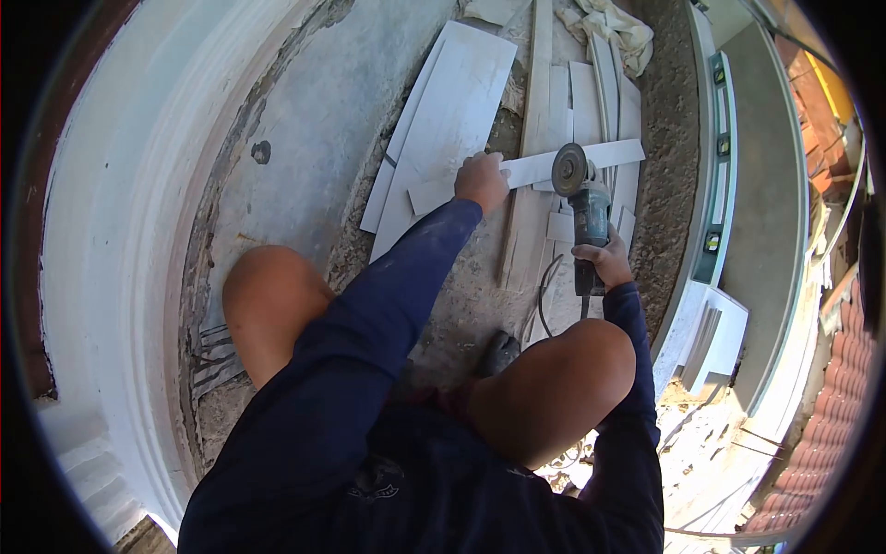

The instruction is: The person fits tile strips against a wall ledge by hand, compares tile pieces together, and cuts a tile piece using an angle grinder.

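Observation:
My left hand (482,181) is closed on a narrow white strip (535,168) that lies slantwise across other pale boards. In my right hand (604,258) is a teal and black angle grinder (591,217), gripped round its body. The grinder's round disc (569,169) is up over the strip, right of my left hand; whether it touches the strip I cannot tell. A large white panel (461,102) lies beneath and beyond my left hand.
A long wooden board (538,92) and more pale strips (581,92) lie ahead. A spirit level (723,157) stands along the right ledge. The grinder's cord (544,295) curves near my shoe (498,353). Crumpled cloth (618,32) lies at the far end.

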Available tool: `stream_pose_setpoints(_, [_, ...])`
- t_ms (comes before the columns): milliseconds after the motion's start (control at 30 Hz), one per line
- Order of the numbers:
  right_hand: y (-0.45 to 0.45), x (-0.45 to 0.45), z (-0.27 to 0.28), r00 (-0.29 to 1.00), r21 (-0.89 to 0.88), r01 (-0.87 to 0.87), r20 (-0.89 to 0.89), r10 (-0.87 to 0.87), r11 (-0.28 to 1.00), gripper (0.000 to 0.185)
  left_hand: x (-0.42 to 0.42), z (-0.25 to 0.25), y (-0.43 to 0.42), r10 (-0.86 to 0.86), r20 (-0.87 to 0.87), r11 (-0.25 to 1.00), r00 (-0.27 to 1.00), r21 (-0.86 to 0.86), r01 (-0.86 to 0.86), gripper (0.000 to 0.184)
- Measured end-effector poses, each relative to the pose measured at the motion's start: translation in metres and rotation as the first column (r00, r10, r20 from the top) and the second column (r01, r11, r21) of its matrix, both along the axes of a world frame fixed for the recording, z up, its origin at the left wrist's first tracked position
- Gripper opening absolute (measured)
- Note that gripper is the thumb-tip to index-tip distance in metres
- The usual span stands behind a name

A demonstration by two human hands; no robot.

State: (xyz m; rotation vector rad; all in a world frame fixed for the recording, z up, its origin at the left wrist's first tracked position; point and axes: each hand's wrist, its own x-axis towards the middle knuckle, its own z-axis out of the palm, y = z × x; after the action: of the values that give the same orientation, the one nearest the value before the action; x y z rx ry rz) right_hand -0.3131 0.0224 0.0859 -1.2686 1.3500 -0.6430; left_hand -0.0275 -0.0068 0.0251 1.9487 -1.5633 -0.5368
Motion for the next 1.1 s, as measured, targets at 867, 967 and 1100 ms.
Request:
stream_pose_setpoints(867, [-0.037,-0.004,0.006,0.886,0.111,-0.373,-0.250,0.389,0.921,0.081,0.044,-0.050,0.003,-0.104,0.007,0.973,0.995,0.210,0.100,0.041])
stream_pose_setpoints(967, [-0.037,-0.004,0.000,0.890,0.128,-0.363,-0.247,0.384,0.923,0.082,0.044,-0.048,0.003,-0.100,-0.013,0.971,0.995,0.219,0.100,0.041])
stream_pose_setpoints(1100, [-0.038,0.001,0.004,0.880,0.108,-0.376,-0.271,0.391,0.920,0.080,0.044,-0.049,0.002,-0.098,-0.026,0.971,0.995,0.217,0.102,0.041])
